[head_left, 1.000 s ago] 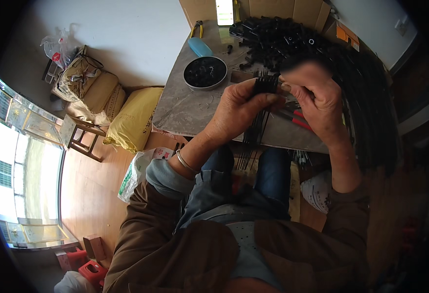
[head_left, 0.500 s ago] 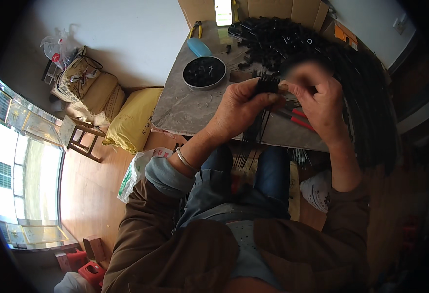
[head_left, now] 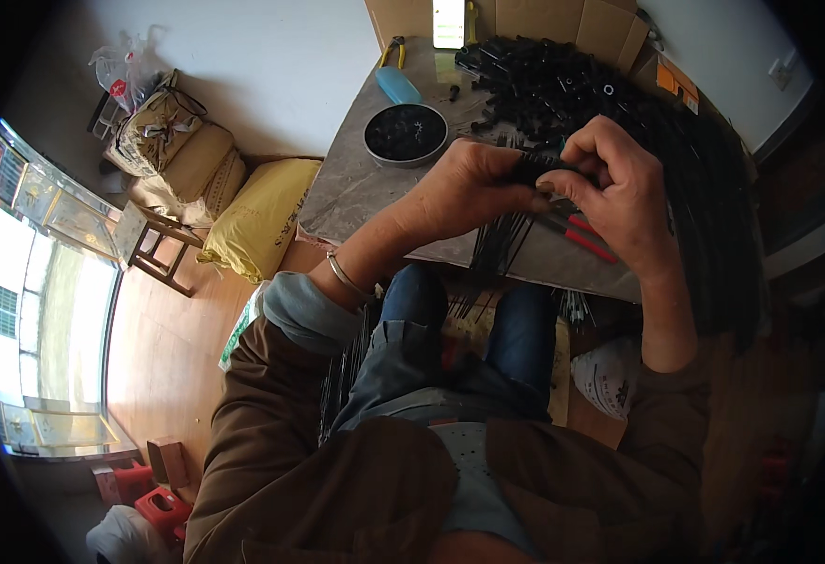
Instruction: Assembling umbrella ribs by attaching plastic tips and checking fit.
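My left hand (head_left: 483, 188) is closed round a bundle of thin black rods (head_left: 499, 249); their long ends hang below it past the table's front edge, and short tips stick up above the thumb. Close by on the right, my right hand (head_left: 627, 193) has its thumb and fingers curled together beside the upper part of the bundle. Whatever lies between those fingertips is too small and dark to make out. Behind the hands, a heap of black tubular parts (head_left: 544, 89) covers the back of the grey table (head_left: 342, 202). A tool's red handles (head_left: 589, 242) lie under my right hand.
A round tin (head_left: 407, 164) of small black pieces stands left of the heap. Behind it are a pale blue object (head_left: 397, 86), yellow-handled pliers (head_left: 393, 52) and a lit phone (head_left: 449, 23). Long black strands (head_left: 713, 216) line the right side. A yellow sack (head_left: 260, 221) lies left.
My right hand's fingers, blurred and raised before, have come down and curled closer together. The left hand still grips the bundle, now tilted a little. The whole view has shifted slightly.
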`<state>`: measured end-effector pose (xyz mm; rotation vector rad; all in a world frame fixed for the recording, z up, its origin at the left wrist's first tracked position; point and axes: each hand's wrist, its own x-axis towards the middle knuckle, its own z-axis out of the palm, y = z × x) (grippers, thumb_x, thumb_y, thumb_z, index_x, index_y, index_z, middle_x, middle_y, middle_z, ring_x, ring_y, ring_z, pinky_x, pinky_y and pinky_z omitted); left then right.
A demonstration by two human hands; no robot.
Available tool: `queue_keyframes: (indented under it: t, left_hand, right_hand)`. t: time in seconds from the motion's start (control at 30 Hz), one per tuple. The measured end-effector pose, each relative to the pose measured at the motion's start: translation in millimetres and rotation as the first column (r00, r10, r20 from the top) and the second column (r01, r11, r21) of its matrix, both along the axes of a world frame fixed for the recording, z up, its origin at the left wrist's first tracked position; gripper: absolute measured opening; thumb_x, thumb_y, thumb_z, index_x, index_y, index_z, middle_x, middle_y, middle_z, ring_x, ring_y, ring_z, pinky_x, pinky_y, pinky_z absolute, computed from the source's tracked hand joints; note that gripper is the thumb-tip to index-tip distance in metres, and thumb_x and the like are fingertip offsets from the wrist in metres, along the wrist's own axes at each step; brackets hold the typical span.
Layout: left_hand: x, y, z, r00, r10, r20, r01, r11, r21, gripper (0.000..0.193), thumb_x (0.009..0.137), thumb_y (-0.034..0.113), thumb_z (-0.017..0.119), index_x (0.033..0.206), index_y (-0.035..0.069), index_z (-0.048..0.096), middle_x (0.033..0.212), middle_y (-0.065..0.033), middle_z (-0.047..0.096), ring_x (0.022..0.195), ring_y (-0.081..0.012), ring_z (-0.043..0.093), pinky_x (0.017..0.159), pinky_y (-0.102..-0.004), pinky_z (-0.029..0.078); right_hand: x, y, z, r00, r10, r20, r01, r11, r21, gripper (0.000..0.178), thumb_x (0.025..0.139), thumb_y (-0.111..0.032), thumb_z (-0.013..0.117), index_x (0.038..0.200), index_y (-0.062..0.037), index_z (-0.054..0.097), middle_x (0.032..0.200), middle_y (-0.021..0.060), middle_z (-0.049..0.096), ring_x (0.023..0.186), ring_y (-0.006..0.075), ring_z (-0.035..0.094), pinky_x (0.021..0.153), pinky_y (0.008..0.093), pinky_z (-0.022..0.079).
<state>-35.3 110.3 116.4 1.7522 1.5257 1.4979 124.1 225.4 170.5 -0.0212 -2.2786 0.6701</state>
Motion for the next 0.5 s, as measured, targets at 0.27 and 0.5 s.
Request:
queue_keyframes:
  t: [0.27,0.5]
  left_hand:
    - [-5.8,-2.2,5.9,0.986,0.048,-0.162,-0.046,0.999,0.019,0.027,0.075,0.018,0.079,0.070,0.000,0.060,0.053,-0.0054,0.052,0.055,-0.0053,0.039,0.049,-0.0276,0.041]
    - [-9.8,-4.4,21.0,0.947,-0.029,-0.319,0.053,0.997,0.065,0.024,0.075,0.019,0.079,0.086,0.001,0.067,0.067,-0.0085,0.064,0.057,-0.0148,0.060,0.055,-0.0274,0.048]
  right_hand:
    - [-5.3,-7.4,-1.7,0.996,-0.088,0.020,0.085,0.989,0.120,0.034,0.064,-0.011,0.083,0.078,-0.0051,0.053,0.073,0.0014,0.056,0.064,0.0100,0.060,0.054,0.0252,0.049]
    - [-9.6,-3.7,-3.6,0.995,-0.039,0.088,0.043,0.998,-0.047,0.034,0.064,-0.012,0.084,0.077,-0.0050,0.053,0.069,0.0006,0.055,0.061,0.0086,0.057,0.053,0.0234,0.048]
